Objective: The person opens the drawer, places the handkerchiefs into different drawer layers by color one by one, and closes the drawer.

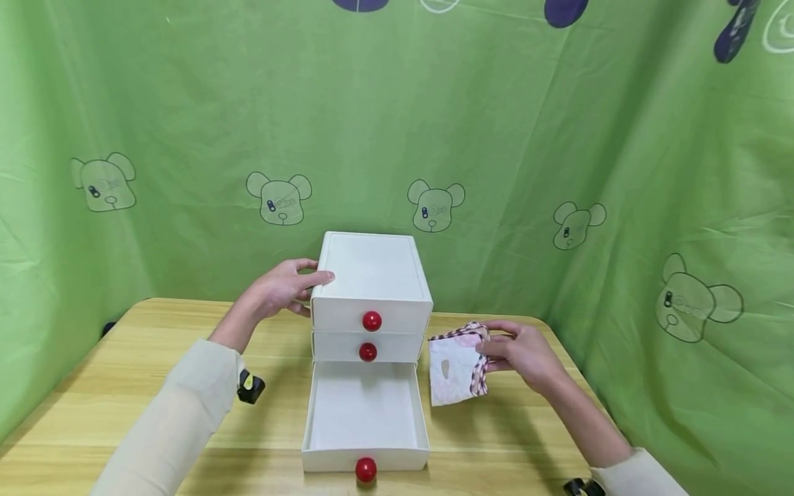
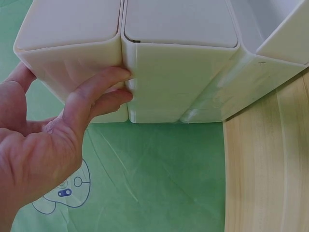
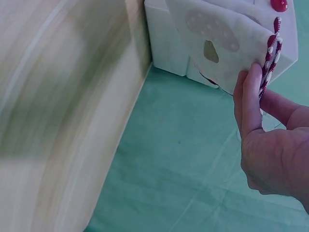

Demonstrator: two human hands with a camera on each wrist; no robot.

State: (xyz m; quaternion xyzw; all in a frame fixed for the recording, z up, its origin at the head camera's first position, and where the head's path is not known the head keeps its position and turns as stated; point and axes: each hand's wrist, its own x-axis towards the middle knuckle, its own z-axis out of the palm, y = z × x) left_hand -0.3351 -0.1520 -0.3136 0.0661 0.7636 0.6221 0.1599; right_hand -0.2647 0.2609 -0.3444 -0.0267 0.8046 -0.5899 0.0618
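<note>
A white drawer unit (image 1: 375, 267) with red round knobs stands on the table, its bottom drawer (image 1: 366, 406) pulled out with a bare floor. My left hand (image 1: 285, 288) rests against the unit's left side, thumb over the top edge. In the left wrist view, its fingers (image 2: 104, 92) press on the side wall near the seam between two drawer levels. To the right of the unit, my right hand (image 1: 521, 351) pinches a folded white cloth (image 1: 453, 372) by its trimmed edge, thumb and fingers on opposite faces. The cloth has a mushroom print, clearer in the right wrist view, and dark red-and-white trim.
The upper two drawers, with red knobs (image 1: 371, 320), are closed. A wooden table (image 1: 155, 372) carries the unit, and its right edge runs beside my right forearm. Green curtain fabric (image 1: 372, 124) with bear outlines hangs behind and at both sides.
</note>
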